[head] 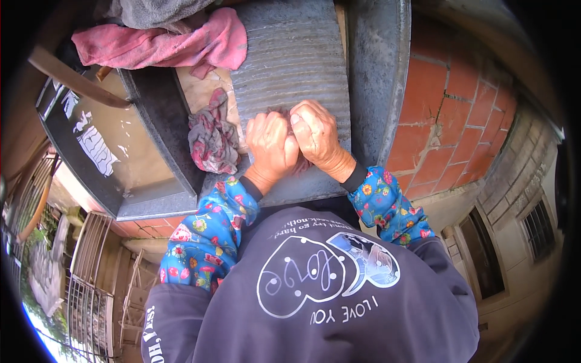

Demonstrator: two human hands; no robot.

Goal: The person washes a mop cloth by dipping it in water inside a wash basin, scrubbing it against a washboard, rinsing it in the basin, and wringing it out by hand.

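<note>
Both my hands are closed on a dark reddish cloth (302, 167) and press it on the lower part of a ribbed stone washboard (295, 59). My left hand (273, 143) and my right hand (317, 131) are side by side, knuckles up, their thumbs close together. They cover most of the cloth; bits of it show between and below them. A grey and pink crumpled cloth (213, 136) lies just left of the washboard. Farther up at the left, a pink towel (159, 45) lies bunched, one end over the washboard's edge.
A stone basin holding murky water (136, 136) is at the left, with a curved brown handle or hose (77, 81) reaching over it. A grey towel (156, 11) lies above the pink one. The sink's raised stone rim (379, 81) borders the washboard at the right, beside red tiles (424, 90).
</note>
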